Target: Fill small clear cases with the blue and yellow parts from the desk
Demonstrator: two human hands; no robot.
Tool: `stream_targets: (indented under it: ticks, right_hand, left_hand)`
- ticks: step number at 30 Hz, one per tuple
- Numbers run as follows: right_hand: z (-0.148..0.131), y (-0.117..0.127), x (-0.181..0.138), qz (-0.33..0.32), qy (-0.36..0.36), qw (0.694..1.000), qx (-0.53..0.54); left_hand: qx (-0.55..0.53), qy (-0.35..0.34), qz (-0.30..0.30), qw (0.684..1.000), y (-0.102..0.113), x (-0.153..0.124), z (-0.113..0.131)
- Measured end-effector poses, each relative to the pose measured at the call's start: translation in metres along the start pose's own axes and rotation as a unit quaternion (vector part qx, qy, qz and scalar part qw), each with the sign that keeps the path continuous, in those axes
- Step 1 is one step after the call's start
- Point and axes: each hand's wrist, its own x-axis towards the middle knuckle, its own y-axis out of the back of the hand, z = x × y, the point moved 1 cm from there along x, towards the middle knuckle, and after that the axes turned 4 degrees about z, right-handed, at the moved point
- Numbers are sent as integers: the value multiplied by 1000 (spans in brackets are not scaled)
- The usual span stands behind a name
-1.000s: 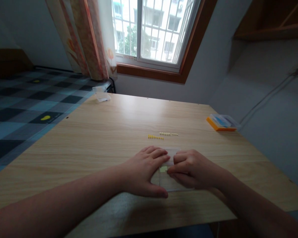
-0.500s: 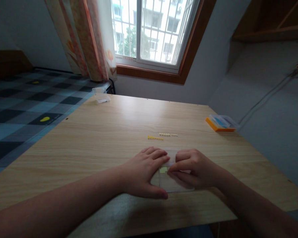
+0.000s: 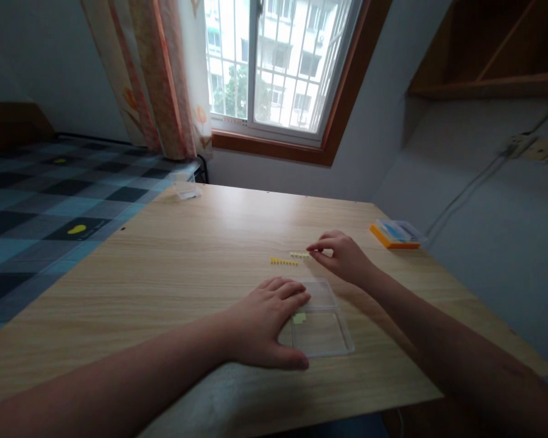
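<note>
My left hand (image 3: 269, 322) lies with its fingers spread over the left edge of a shallow clear plastic box (image 3: 342, 331) on the table. Inside the box, by the divider near its left side, sit small pale-green pieces (image 3: 299, 318). Beyond the box, my right hand (image 3: 340, 257) pinches thumb and forefinger together at the right end of a row of tiny cream pieces (image 3: 298, 254). Whatever is between those fingertips is too small to make out. A row of tiny yellow pieces (image 3: 284, 261) lies just nearer to me and slightly left.
An orange case with a clear lid (image 3: 396, 234) rests at the table's right edge. At the far left corner stands an open clear plastic container (image 3: 187, 190). A bed with a checked cover (image 3: 77, 194) adjoins the table's left side; a wall shelf (image 3: 493, 85) juts out upper right.
My right hand has left the box and moved forward to the cream row, whose right end it now covers. My left hand stays on the box. The view has shifted slightly.
</note>
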Motion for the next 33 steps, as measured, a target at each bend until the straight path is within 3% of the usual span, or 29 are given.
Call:
stream_targets:
  ticks: [5,16,20,23,25,29,33]
  right_hand:
    - [1,-23,26,-55,-29,997,-41]
    - [-6,-45,35,-61,-28,996,-50]
    - [-9,-20,37,-16,-28,999,-39]
    - [-11,17,28,55,-21,998,21]
    - [-11,42,16,68,-12,995,75]
    - [-13,72,-13,-17,42,984,170]
    - [-24,65,-33,-142,95,955,242]
  left_hand:
    - [1,-3,2,1000,-1,-1,0]
    - [4,-14,14,1000,-3,-1,-1]
    - [6,-7,4,1000,-2,-1,-1]
    - [6,0,-1,1000,-1,-1,0]
    - [5,1,-4,1000,-1,-1,-1]
    - [4,3,-8,1000,0,-1,-1]
    - [1,6,-10,1000,2,0,0]
